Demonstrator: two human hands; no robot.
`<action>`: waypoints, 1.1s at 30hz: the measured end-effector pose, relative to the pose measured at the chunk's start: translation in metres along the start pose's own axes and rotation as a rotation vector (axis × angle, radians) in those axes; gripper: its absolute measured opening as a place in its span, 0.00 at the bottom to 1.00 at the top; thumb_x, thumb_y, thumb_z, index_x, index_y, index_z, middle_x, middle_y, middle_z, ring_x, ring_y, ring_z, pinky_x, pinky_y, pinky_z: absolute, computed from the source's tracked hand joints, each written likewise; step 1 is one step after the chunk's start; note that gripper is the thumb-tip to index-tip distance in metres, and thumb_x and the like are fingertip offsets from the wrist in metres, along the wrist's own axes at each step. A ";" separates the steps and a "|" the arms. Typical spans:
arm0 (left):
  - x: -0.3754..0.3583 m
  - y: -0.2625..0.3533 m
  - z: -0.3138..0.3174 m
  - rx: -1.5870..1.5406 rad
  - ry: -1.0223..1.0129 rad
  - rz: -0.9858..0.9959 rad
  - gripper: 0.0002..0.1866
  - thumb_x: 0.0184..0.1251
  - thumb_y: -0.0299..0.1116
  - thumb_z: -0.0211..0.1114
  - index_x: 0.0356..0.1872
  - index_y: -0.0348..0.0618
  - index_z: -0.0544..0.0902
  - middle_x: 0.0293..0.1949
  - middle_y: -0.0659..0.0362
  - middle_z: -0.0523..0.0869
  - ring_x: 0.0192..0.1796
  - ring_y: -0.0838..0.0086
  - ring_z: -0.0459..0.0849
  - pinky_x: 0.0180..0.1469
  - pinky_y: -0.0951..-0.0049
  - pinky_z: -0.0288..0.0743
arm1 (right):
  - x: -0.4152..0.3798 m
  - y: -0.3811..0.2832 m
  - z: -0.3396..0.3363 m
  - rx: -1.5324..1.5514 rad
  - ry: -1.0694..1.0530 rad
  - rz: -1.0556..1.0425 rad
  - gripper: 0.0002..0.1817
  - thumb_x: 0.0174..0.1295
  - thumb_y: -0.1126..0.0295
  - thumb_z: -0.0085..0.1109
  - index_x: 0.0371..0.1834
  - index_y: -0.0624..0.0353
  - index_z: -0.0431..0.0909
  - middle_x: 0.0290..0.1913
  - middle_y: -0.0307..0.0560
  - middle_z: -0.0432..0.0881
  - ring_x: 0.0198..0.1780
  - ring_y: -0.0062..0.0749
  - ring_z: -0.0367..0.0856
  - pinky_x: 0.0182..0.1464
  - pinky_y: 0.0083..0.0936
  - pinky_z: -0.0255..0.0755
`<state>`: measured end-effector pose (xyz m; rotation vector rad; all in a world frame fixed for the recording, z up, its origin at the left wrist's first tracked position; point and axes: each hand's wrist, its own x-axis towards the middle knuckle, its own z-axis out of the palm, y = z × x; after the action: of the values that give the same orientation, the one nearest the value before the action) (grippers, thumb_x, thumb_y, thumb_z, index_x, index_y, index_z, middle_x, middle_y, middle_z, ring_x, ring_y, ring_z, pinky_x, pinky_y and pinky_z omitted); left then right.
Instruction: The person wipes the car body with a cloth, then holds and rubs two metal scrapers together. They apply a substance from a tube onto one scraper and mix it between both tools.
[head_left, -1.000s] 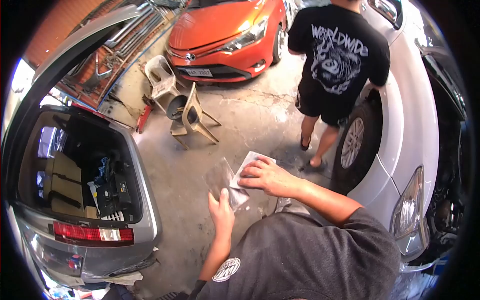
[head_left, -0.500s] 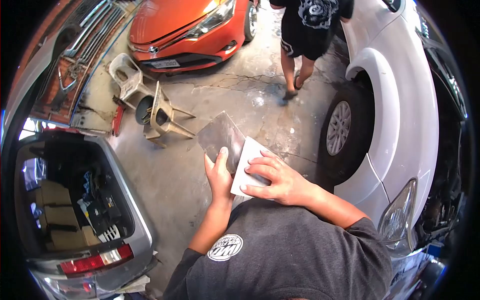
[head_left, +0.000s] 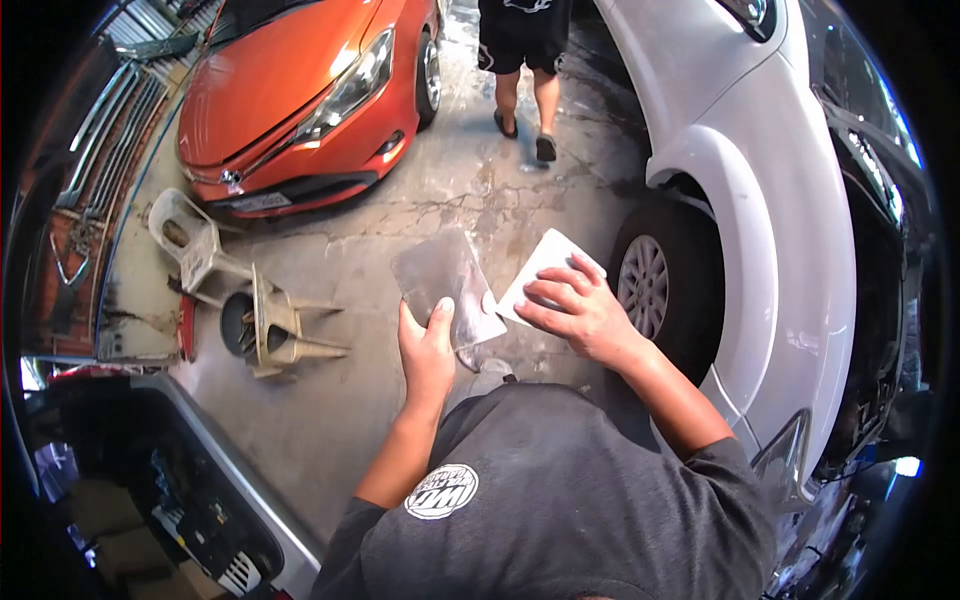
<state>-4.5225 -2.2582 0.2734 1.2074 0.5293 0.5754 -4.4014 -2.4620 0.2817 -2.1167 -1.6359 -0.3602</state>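
My left hand grips a thin grey rectangular plate by its lower edge, thumb on top. A whitish smear shows on the plate's lower right corner; whether it is paste or glare is hard to tell. A white flat rectangular spreader is in my right hand, its fingers laid across the upper face. The spreader's lower left corner is close to the plate's right edge. Whether the two touch there, I cannot make out.
To the right stands a silver-white car with its wheel near my right arm. An orange car, plastic chairs and a dark open car rear are on the left. A person in black is ahead on the concrete floor.
My right hand has moved the white spreader right, away from overlapping the plate, uncovering the whitish corner. My view has shifted, and the person in black has walked farther off.
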 end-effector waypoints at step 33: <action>0.476 -0.049 0.307 -0.149 -0.031 -0.139 0.24 0.70 0.23 0.60 0.66 0.38 0.70 0.59 0.54 0.80 0.58 0.69 0.80 0.59 0.68 0.75 | 0.208 0.513 0.022 0.034 0.044 0.111 0.25 0.60 0.69 0.55 0.63 0.41 0.78 0.62 0.44 0.77 0.65 0.39 0.74 0.70 0.54 0.63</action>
<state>-3.9612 -2.1702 0.2746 1.0282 0.5298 0.4690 -3.8542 -2.3802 0.2648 -2.1477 -1.4824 -0.3381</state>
